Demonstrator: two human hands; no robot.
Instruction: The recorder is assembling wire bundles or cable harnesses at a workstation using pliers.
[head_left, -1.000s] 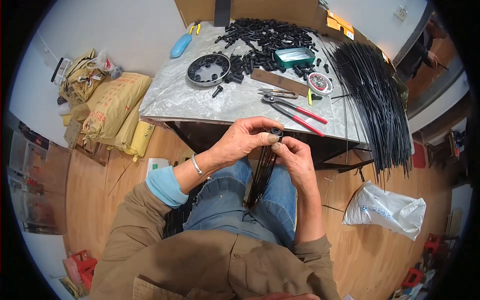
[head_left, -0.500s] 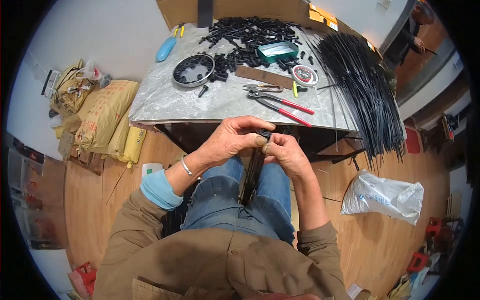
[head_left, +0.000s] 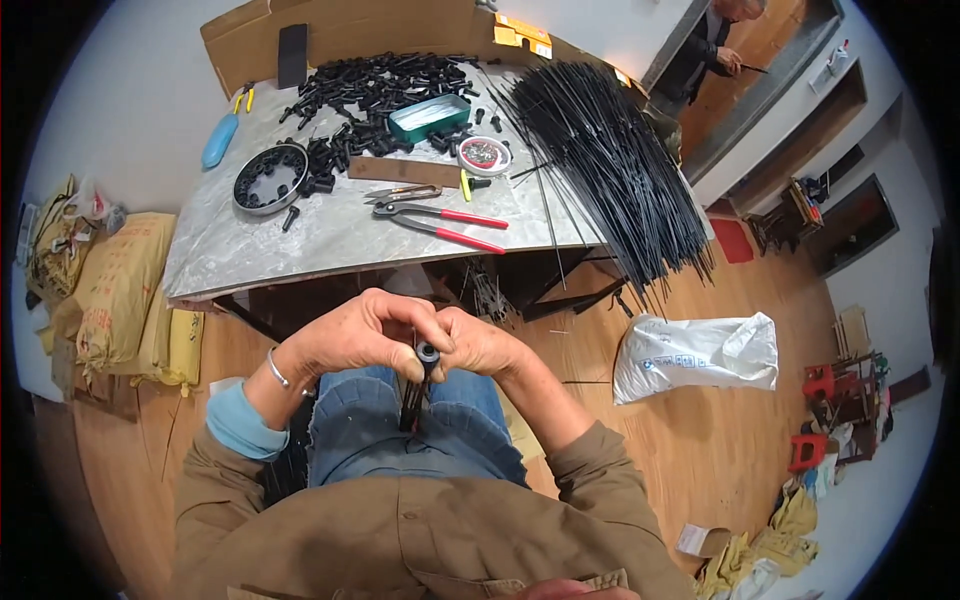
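Head view: left hand, thumb and fingers pinched about a black round-headed piece. Right hand, closed on the same piece from the other side, fingertips partly hidden. Piece located above the lap, before the table; slender black rods beneath it. On table: red-handled cutters, small snips, brown strip, green tray, loose black bolts; at right, long black rods, heaped.

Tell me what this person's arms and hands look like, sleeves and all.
Both sleeves are brown; a light blue cuff shows at the left one. The left hand has a silvery bangle at its wrist; neither it nor the right hand wears a glove.
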